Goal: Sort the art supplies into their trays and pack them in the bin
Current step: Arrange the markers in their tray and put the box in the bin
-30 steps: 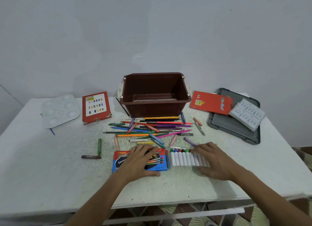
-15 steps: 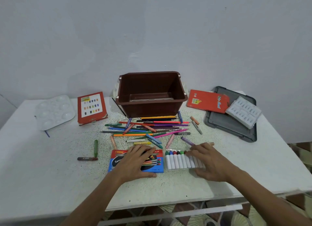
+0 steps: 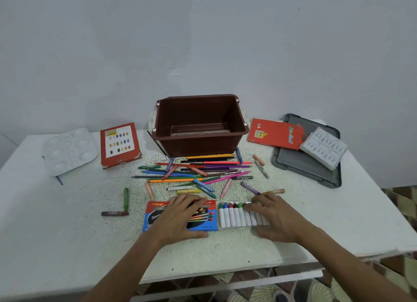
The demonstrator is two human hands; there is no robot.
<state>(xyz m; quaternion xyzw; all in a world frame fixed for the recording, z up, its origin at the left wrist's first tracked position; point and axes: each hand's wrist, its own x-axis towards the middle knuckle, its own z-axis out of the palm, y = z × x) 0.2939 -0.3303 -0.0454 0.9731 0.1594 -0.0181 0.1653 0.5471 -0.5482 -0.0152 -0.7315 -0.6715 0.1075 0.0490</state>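
My left hand [image 3: 180, 218] lies flat with spread fingers on a blue and red pencil box [image 3: 155, 216] near the table's front. Beside it, my right hand [image 3: 274, 218] rests with straight fingers on the right part of a clear tray of white crayons [image 3: 232, 216] with coloured tips. Behind both hands, several loose coloured pencils and crayons [image 3: 194, 173] lie scattered. An empty brown bin [image 3: 198, 126] stands at the back centre.
A white paint palette [image 3: 67, 150] and a red box [image 3: 119, 142] lie at the back left. At the back right, a red box [image 3: 275, 133] and a white moulded tray [image 3: 323, 147] rest on a grey lid [image 3: 304, 168]. Two crayons [image 3: 125, 200] lie left of the pencil box.
The view has shifted slightly. Both hands stay on the pencil box and the crayon tray, barely moved.
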